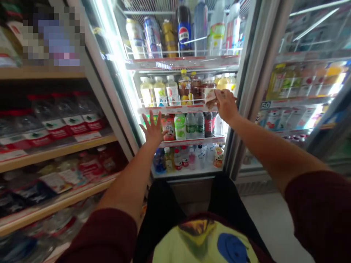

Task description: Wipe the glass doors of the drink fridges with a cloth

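Observation:
My left hand (152,129) is spread wide, palm toward the fridge, in front of the drinks on the shelf below the middle one. Nothing is held in it. Close by are a red-labelled bottle (168,128) and a green-and-white bottle (180,127). Higher up on the right, my right hand (227,105) grips a crumpled pinkish-brown cloth (211,100) at the front edge of the middle shelf. The cloth is blurred and partly covers the bottles behind it. Yellow-capped tea bottles (184,86) stand to its left.
A lit fridge holds drinks on several tiers, with a cola bottle (183,27) on the upper shelf (181,63). A metal door frame (246,91) borders it on the right. Wooden shelves (63,159) with red-labelled bottles (74,122) stand at left.

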### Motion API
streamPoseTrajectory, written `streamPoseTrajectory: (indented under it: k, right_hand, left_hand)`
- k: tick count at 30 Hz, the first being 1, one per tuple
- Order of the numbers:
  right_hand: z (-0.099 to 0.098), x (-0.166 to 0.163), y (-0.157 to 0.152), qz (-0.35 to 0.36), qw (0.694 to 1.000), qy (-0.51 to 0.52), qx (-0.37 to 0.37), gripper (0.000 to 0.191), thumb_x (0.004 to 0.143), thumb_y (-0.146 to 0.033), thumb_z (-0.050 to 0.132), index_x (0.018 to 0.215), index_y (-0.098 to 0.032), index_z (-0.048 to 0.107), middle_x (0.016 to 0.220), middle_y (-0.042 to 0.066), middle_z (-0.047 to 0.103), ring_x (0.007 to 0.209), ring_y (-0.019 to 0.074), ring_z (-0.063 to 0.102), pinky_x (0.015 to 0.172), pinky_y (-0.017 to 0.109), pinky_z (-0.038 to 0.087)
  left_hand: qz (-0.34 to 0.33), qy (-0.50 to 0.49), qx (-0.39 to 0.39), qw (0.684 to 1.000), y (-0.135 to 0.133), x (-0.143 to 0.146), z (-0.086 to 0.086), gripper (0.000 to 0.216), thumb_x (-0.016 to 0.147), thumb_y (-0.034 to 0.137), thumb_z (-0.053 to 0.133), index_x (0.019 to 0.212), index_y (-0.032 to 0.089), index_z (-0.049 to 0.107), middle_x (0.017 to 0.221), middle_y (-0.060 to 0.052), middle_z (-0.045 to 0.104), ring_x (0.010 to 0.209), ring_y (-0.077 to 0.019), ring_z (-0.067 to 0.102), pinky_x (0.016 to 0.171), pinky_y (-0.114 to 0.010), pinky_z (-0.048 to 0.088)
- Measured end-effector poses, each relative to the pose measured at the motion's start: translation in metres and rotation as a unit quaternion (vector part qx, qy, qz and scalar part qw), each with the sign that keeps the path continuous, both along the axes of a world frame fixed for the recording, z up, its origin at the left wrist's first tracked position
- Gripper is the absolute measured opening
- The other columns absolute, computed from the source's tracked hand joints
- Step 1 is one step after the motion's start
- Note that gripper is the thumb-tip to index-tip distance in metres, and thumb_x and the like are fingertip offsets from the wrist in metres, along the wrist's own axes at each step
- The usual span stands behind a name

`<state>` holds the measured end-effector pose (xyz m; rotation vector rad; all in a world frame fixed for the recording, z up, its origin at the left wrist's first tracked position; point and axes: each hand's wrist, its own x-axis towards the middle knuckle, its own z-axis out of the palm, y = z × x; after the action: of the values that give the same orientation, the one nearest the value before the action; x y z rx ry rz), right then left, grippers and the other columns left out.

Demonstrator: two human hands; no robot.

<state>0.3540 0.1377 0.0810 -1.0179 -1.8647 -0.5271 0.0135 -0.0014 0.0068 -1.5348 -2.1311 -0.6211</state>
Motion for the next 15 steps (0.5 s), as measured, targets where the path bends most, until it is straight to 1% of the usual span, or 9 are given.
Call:
streamPoseTrajectory:
  k: [2,4,5,6,8,10,12,13,15]
  right_hand:
    - [0.024,-0.008,-0.001,0.005,1.0,0.005,0.001,0.057,0.103,-0.007,0.051,0.158,-0.015,0.063,0.145,0.019,0.06,0.135,0.0322,0.057,0.122,0.051,0.048]
    - [0.049,-0.022,0.0,-0.005,0.998,0.063,0.0,0.056,0.105,-0.005,0.046,0.158,-0.01,0.062,0.145,0.021,0.059,0.135,0.0302,0.055,0.12,0.049,0.046]
    - [0.055,-0.032,-0.001,-0.009,0.996,0.09,0.0,0.057,0.105,-0.004,0.045,0.16,-0.007,0.06,0.147,0.022,0.057,0.135,0.0299,0.054,0.12,0.049,0.045]
    - [0.057,-0.044,-0.003,-0.009,0.995,0.103,0.002,0.058,0.105,-0.004,0.045,0.162,-0.006,0.058,0.148,0.023,0.056,0.136,0.0304,0.054,0.121,0.05,0.044]
    - [0.044,-0.072,-0.013,0.013,0.998,0.065,0.016,0.062,0.105,-0.008,0.051,0.166,-0.007,0.053,0.153,0.023,0.054,0.14,0.0345,0.053,0.124,0.056,0.042]
    - [0.02,-0.099,-0.027,0.059,0.997,-0.046,0.036,0.065,0.105,-0.018,0.059,0.169,-0.01,0.05,0.159,0.023,0.053,0.147,0.0407,0.049,0.128,0.063,0.041]
    - [0.004,-0.118,-0.038,0.097,0.982,-0.156,0.038,0.061,0.107,-0.025,0.061,0.166,-0.01,0.053,0.162,0.023,0.054,0.151,0.0435,0.047,0.13,0.065,0.041]
    - [0.003,-0.124,-0.04,0.11,0.973,-0.197,0.037,0.058,0.109,-0.026,0.059,0.164,-0.01,0.055,0.162,0.023,0.055,0.151,0.0431,0.047,0.129,0.063,0.043]
    - [0.015,-0.13,-0.039,0.12,0.963,-0.237,0.043,0.05,0.11,-0.023,0.054,0.159,-0.011,0.061,0.159,0.022,0.059,0.15,0.0404,0.049,0.127,0.06,0.047]
  left_hand:
    - [0.002,0.008,0.003,1.0,0.002,-0.002,-0.002,0.118,0.096,0.057,0.084,0.184,0.03,0.009,0.192,-0.016,-0.007,0.177,-0.0483,-0.004,0.137,-0.08,0.013]
    - [-0.002,0.008,0.007,1.0,0.003,-0.004,-0.003,0.117,0.097,0.058,0.083,0.184,0.029,0.01,0.192,-0.015,-0.007,0.177,-0.0499,-0.006,0.137,-0.081,0.012]
    - [-0.005,0.007,0.008,1.0,0.004,-0.004,-0.004,0.118,0.097,0.058,0.083,0.184,0.029,0.01,0.192,-0.014,-0.007,0.176,-0.0504,-0.006,0.136,-0.081,0.011]
    - [-0.007,0.007,0.009,1.0,0.004,-0.005,-0.004,0.118,0.097,0.058,0.083,0.184,0.029,0.01,0.192,-0.013,-0.007,0.176,-0.0506,-0.007,0.136,-0.081,0.011]
    - [-0.005,0.008,0.007,1.0,0.004,-0.005,-0.005,0.119,0.096,0.056,0.085,0.184,0.031,0.01,0.192,-0.012,-0.008,0.176,-0.05,-0.007,0.136,-0.082,0.01]
    - [-0.003,0.01,0.005,1.0,0.004,-0.005,-0.005,0.117,0.096,0.053,0.085,0.184,0.032,0.01,0.192,-0.011,-0.008,0.176,-0.0488,-0.008,0.136,-0.082,0.009]
    - [-0.007,0.012,0.009,1.0,0.004,-0.004,-0.005,0.114,0.098,0.052,0.083,0.184,0.033,0.01,0.192,-0.011,-0.007,0.176,-0.0475,-0.009,0.136,-0.082,0.007]
    - [-0.01,0.011,0.01,1.0,0.004,-0.004,-0.005,0.113,0.099,0.051,0.082,0.184,0.033,0.01,0.192,-0.011,-0.006,0.176,-0.0469,-0.009,0.136,-0.082,0.007]
    - [-0.013,0.006,0.009,1.0,0.004,-0.004,-0.005,0.113,0.099,0.051,0.082,0.184,0.033,0.009,0.192,-0.011,-0.006,0.177,-0.0464,-0.01,0.136,-0.082,0.006]
